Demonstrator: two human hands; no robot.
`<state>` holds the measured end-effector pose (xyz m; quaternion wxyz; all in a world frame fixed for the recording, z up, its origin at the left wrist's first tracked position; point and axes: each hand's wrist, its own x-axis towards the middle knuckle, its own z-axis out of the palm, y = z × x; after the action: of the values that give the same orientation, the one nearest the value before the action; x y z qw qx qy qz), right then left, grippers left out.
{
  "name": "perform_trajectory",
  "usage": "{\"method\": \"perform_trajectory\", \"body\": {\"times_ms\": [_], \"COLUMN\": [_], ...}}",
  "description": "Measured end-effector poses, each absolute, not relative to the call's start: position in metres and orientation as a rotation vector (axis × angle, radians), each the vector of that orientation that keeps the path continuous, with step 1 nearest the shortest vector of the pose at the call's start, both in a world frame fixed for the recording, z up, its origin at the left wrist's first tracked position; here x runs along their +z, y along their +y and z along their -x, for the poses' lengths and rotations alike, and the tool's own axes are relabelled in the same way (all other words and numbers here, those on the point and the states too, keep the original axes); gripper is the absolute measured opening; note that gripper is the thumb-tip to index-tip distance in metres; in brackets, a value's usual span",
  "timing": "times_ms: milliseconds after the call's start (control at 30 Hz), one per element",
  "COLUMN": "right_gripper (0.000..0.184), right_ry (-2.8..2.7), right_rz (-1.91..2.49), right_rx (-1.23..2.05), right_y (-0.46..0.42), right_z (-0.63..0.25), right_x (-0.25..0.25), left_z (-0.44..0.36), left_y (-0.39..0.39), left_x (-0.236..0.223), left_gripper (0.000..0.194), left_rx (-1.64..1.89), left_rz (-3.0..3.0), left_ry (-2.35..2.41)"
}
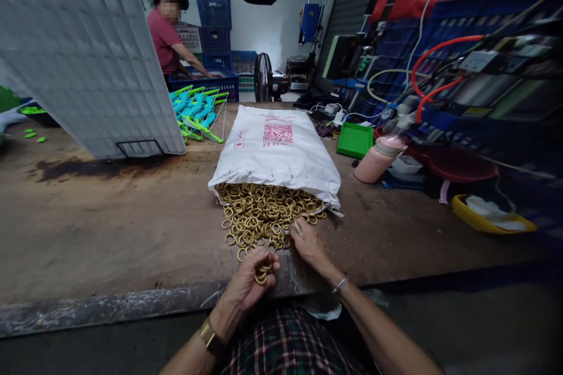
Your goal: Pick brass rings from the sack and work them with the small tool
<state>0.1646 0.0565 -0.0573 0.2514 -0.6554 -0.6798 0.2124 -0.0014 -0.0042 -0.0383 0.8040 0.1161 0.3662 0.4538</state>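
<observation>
A white sack (275, 149) lies on the worn brown table (109, 228), its mouth open toward me, and a heap of gold-coloured metal rings (264, 213) spills out of it. My left hand (253, 281) is curled near the table's front edge, closed on a small bunch of these rings. My right hand (308, 243) rests at the right front of the heap, its fingers pinched on something small and pale that I cannot make out. I wear a watch on the left wrist and a bracelet on the right.
A big white gridded panel (88, 52) leans at the back left. Blue-green plastic parts (197, 111) lie behind it. A green tray (355, 139), pink bottle (378, 159), fan (264, 77) and machinery with hoses (461, 70) stand right. Another person (169, 34) works at blue crates far back.
</observation>
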Motion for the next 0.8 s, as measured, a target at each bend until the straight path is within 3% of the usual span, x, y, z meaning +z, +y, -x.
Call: {"method": "perform_trajectory", "body": {"times_ms": [300, 633, 800], "right_gripper": [0.02, 0.031, 0.028], "right_ry": [-1.723, -1.557, -1.596], "right_rz": [1.4, 1.404, 1.446], "right_rx": [0.9, 1.14, 1.089], "right_y": [0.026, 0.029, 0.03], "right_z": [-0.147, -0.145, -0.142], "right_x": [-0.042, -0.04, -0.042], "left_z": [-0.012, -0.013, -0.011], "left_y": [0.003, 0.004, 0.002], "left_x": [-0.033, -0.026, -0.03], "left_gripper": [0.041, 0.023, 0.03], "left_rx": [1.056, 1.171, 0.985], "left_rz": [-0.631, -1.075, -0.971], "left_ry": [1.022, 1.214, 1.155]}}
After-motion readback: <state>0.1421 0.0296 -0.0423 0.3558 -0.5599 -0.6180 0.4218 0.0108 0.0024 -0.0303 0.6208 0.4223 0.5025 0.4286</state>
